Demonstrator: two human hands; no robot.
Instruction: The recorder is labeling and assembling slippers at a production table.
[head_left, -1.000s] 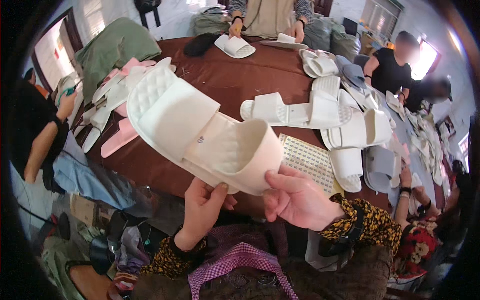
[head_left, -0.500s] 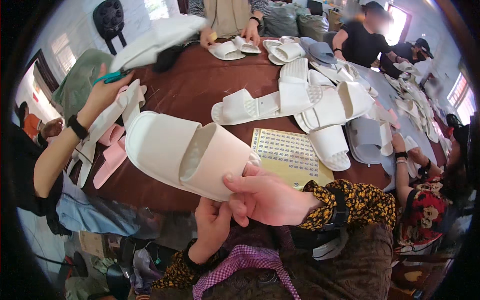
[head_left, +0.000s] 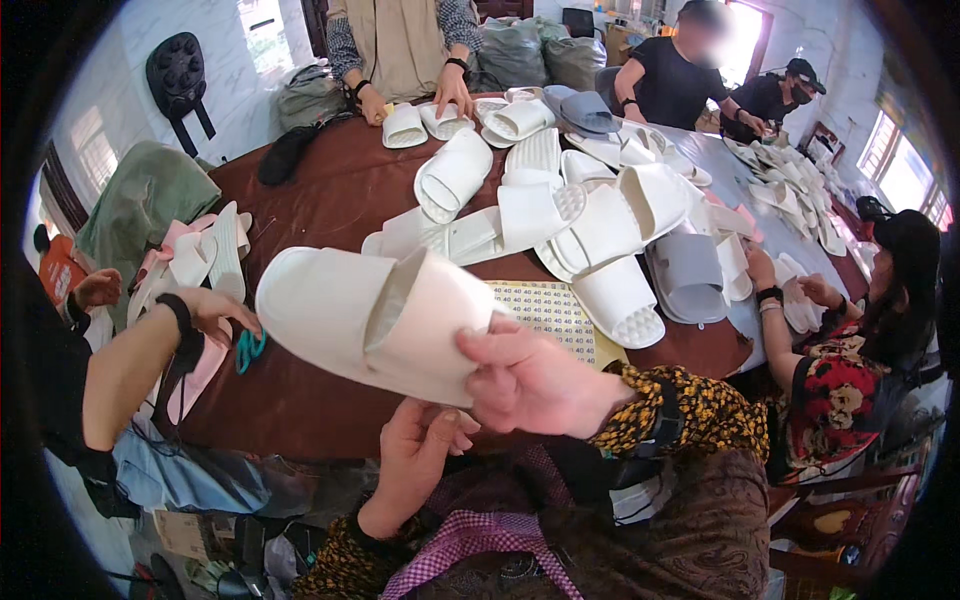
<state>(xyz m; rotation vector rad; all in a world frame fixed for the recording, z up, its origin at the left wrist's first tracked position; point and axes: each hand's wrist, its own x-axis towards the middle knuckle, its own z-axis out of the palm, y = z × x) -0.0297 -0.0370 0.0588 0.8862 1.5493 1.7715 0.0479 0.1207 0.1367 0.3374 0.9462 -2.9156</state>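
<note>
My right hand [head_left: 535, 385] grips a white slide slipper [head_left: 325, 310] near one end, thumb on top and fingers curled beneath. The slipper is tilted above the near side of the table, its wide strap facing me. Just under its lower edge is my left hand [head_left: 415, 465], thumb and fingers loosely bent and apart; some fingertips are hidden by the slipper, and I cannot tell whether they touch it. Behind the slipper lies a yellow-backed sheet of small printed stickers [head_left: 545, 315]. Beyond the sheet, several white slippers [head_left: 600, 225] lie in a loose heap.
Grey slippers [head_left: 690, 275] lie right of the heap. At left, a co-worker's hand [head_left: 215, 315] holds teal scissors [head_left: 250, 350] beside pink and white slippers [head_left: 215, 250]. Another person's hands [head_left: 450, 95] handle slippers across the brown-covered table [head_left: 330, 190]. More people sit along the right.
A white slipper blurred in the air at left now lies at the table's middle. The left co-worker's scissors hand has come down. My left hand's pinch has loosened; my right still holds its slipper.
</note>
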